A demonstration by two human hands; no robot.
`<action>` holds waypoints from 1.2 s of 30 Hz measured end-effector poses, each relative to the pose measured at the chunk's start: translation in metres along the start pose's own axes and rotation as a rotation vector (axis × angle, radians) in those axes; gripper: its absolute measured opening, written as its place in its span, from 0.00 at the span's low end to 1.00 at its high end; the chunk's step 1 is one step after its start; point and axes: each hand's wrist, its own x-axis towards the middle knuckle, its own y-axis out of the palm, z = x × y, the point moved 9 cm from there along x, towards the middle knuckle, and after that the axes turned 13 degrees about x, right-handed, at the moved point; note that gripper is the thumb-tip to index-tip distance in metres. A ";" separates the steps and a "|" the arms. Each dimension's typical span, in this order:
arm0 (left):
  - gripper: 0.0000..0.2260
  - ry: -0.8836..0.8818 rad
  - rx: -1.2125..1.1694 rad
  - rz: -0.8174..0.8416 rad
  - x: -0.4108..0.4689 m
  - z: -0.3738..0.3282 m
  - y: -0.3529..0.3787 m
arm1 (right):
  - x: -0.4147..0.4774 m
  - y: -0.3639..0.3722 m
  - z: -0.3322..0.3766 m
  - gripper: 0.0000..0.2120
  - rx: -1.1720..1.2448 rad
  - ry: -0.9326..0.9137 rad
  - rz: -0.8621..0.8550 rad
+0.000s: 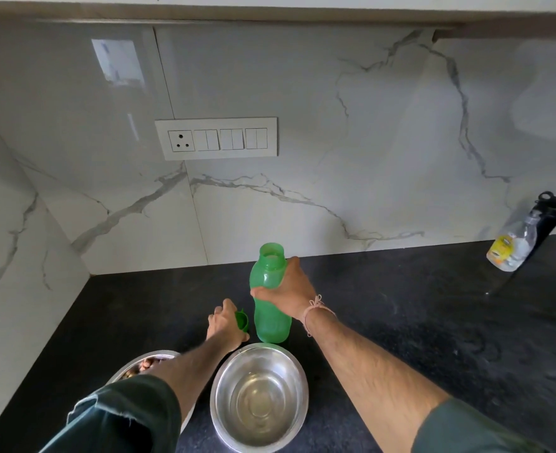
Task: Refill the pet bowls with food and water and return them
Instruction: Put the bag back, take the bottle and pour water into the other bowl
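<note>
Countertop of dark speckled stone (401, 322) carries 2 round steel bowls: the right steel bowl (259, 397) shows clear water, the left steel bowl (139, 366), partly hidden under the forearm, shows brown food. Just behind the water bowl stands an uncapped translucent green plastic bottle (270, 295), upright, the right hand (289, 291) clamped around it. The left hand (226, 323) pinches the small green cap (242, 321) beside the bottle's base.
</note>
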 end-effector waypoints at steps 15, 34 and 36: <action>0.40 0.262 -0.430 -0.139 -0.067 -0.076 -0.076 | -0.012 -0.002 0.010 0.36 0.102 0.037 0.098; 0.30 0.338 -1.099 0.022 -0.176 -0.118 -0.109 | -0.123 -0.080 0.020 0.41 -0.172 -0.225 0.114; 0.27 0.344 -1.153 0.096 -0.196 -0.115 -0.096 | -0.141 -0.082 0.012 0.39 -0.228 -0.214 0.093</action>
